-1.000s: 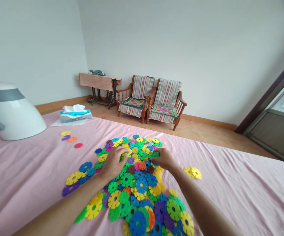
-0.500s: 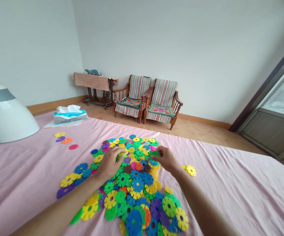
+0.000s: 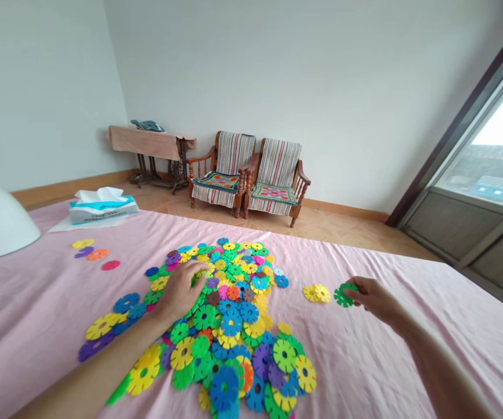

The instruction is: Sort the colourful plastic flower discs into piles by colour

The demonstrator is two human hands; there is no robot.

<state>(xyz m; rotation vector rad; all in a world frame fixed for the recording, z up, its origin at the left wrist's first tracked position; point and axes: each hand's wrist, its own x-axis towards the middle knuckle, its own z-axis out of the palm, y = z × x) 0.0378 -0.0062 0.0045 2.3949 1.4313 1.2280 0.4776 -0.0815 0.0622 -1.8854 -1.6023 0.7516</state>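
Observation:
A big heap of notched plastic discs [image 3: 231, 322] in many colours spreads over the pink cloth. Over its upper left part rests my left hand [image 3: 184, 291], thumb and fingers curled around a light green disc [image 3: 199, 277] that is partly hidden by them. Out to the right of the heap, my right hand [image 3: 371, 295] pinches a green notched disc [image 3: 343, 295] by its edge, tilted up so its face shows. Just left of that disc, two overlapping yellow discs [image 3: 321, 293] lie on the cloth.
Left of the heap are several loose discs, among them a pink one [image 3: 110, 265]. A tissue box [image 3: 103, 210] and a white rounded appliance [image 3: 0, 224] stand at the far left. Beyond the table edge are two wooden armchairs [image 3: 273, 192] and a draped stand [image 3: 144, 142].
My right hand has moved right, away from the heap, carrying the green disc next to the yellow ones. My left hand stays over the heap. The view has turned slightly right.

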